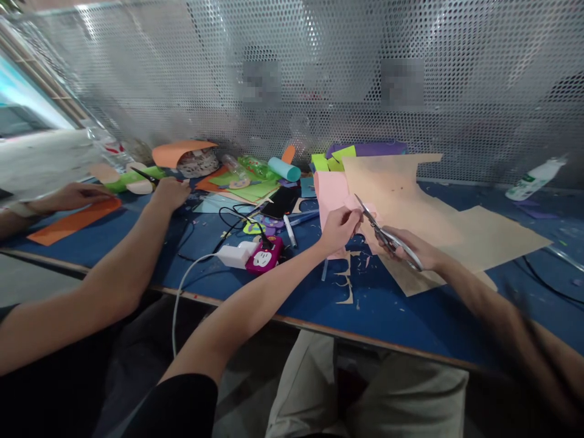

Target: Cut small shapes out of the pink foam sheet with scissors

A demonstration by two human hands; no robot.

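Note:
My left hand (339, 230) is closed, its fingertips pinching a small piece of pink paper (351, 202). My right hand (417, 248) grips a pair of scissors (387, 239) by the handles. The blades point up and left, close by my left fingertips and the piece of paper. Whether they touch the paper is hard to make out. Behind my left hand lies a larger pink sheet (329, 191). Large tan sheets (401, 194) spread behind and under my right hand. Thin paper scraps (345, 283) lie on the blue table in front of my left hand.
At left, a co-worker's hands hold orange paper (75, 222) and dark scissors (145, 175). A magenta power block (266, 255) with a white plug and cables sits left of my forearm. A white bottle (536, 177) leans at the right. A perforated metal panel (314, 73) rises behind.

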